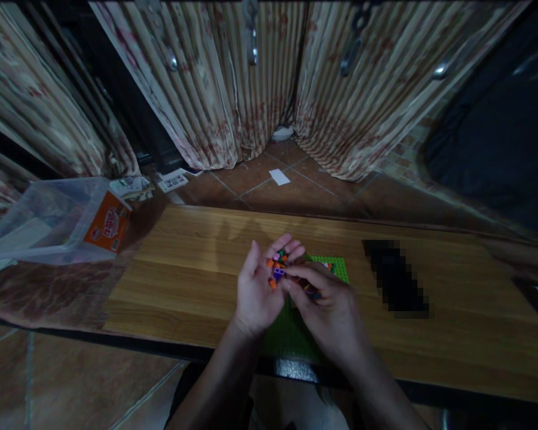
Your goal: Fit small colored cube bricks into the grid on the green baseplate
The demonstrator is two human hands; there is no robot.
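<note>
My left hand (257, 298) is palm up with its fingers spread a little, and it cradles several small toy building bricks (269, 262) in orange, pink and green. A purple building brick (278, 273) lies over the palm, at the fingertips of my right hand (327, 304). That hand reaches across from the right, its thumb and forefinger pinched at the purple brick's edge. Below both hands is a green studded baseplate (341, 269), largely hidden by them. A few coloured bricks show on it beside my right hand's knuckles.
The baseplate rests on a wooden table (183, 269). A black pixelated object (397, 279) lies to the right. On the floor at left stands a clear plastic bin (63, 209) with an orange label. Striped curtains (206, 89) hang behind, and a white paper (279, 177) lies on the tiles.
</note>
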